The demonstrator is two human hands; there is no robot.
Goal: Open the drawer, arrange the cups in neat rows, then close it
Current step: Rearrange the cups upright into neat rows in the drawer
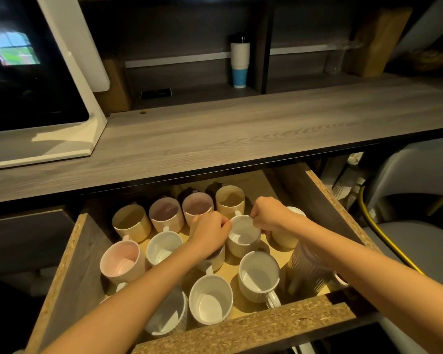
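A white cup (243, 237) stands in the middle of the open drawer (246, 325) among other cups (210, 300). The left grip (210, 231) and right grip (269, 215) pinch its rim from opposite sides. Above is the desk (241, 129), which carries a monitor (23, 72).

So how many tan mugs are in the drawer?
3 tan mugs: one at the back row's left end, one at its right end, one under the right hand's wrist. More may sit hidden under the countertop.
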